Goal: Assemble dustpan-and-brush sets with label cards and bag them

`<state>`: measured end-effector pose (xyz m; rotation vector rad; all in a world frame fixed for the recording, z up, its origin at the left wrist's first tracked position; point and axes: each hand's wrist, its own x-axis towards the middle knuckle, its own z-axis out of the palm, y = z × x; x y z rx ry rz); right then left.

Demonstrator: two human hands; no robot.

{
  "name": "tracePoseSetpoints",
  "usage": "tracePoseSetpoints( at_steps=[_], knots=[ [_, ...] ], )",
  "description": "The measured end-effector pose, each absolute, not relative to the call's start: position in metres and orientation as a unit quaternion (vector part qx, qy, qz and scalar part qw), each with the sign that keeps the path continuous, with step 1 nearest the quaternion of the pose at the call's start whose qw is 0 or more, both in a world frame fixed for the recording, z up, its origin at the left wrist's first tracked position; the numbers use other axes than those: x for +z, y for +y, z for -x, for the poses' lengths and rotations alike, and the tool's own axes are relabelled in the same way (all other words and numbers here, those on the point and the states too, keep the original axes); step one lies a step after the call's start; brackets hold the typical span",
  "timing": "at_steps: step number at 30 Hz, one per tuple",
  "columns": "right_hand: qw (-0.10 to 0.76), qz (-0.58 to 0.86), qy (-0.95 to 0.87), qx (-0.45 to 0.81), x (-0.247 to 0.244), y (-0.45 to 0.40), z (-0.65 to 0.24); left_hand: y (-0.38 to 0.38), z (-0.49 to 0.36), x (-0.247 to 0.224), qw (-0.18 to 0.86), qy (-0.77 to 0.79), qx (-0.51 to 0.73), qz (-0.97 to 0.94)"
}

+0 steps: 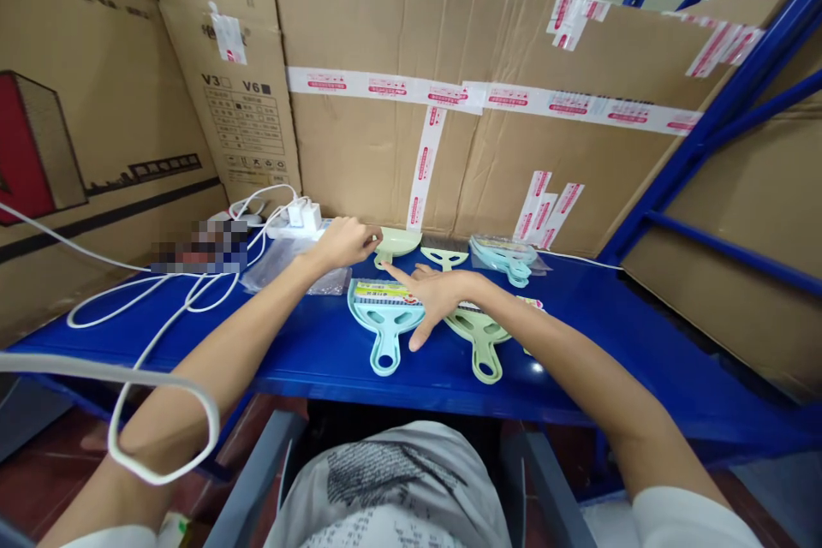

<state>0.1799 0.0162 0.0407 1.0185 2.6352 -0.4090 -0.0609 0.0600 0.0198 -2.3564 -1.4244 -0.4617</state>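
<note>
My left hand [348, 241] has its fingers curled closed at the left edge of a light green dustpan [402, 241] at the back of the blue table. My right hand [440, 295] is open with fingers spread, over the gap between two nearer sets. Its index finger reaches toward the green dustpan's handle. Below it on the left lies a light blue dustpan-and-brush set [385, 341] with a yellow label. On the right lies a green dustpan-and-brush set [483, 342], partly hidden by my right hand and wrist. A small green brush [444, 258] with dark bristles lies behind my right hand.
A light blue set in clear plastic [504, 255] sits at the back right. Clear plastic bags [288, 274] lie beneath my left forearm. White cables [193, 295] loop across the left side, near plugged-in chargers [304, 216]. Taped cardboard [378, 154] walls the table's back.
</note>
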Motion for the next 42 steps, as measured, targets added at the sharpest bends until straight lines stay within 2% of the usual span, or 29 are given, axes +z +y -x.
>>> tracePoseSetpoints(
  at_steps=[5, 16, 21, 23, 29, 32, 37, 42],
  knots=[
    [0.158, -0.366, 0.908, -0.126, 0.037, 0.025, -0.191, 0.064, 0.062, 0.016, 0.191, -0.5, -0.156, 0.83],
    [0.154, -0.413, 0.89, -0.113, 0.031, 0.046, -0.193, 0.061, 0.058, 0.015, 0.151, -0.495, -0.165, 0.84],
    [0.168, -0.407, 0.892, -0.102, 0.034, 0.047, -0.197, 0.062, 0.059, 0.018, 0.031, -0.446, -0.19, 0.874],
    [0.157, -0.399, 0.897, -0.105, 0.041, 0.04, -0.199, 0.063, 0.06, 0.018, 0.013, -0.434, -0.196, 0.879],
    [0.034, -0.254, 0.962, -0.093, 0.062, -0.027, -0.186, 0.069, 0.063, 0.011, 0.13, -0.458, -0.168, 0.863],
    [0.04, -0.226, 0.97, -0.085, 0.06, -0.07, -0.173, 0.071, 0.064, 0.008, 0.15, -0.458, -0.165, 0.86],
    [0.088, -0.273, 0.958, -0.016, 0.05, -0.108, -0.166, 0.069, 0.063, 0.009, 0.16, -0.46, -0.172, 0.856],
    [0.069, -0.313, 0.947, -0.026, 0.04, -0.115, -0.166, 0.064, 0.061, 0.012, 0.163, -0.473, -0.175, 0.848]
  ],
)
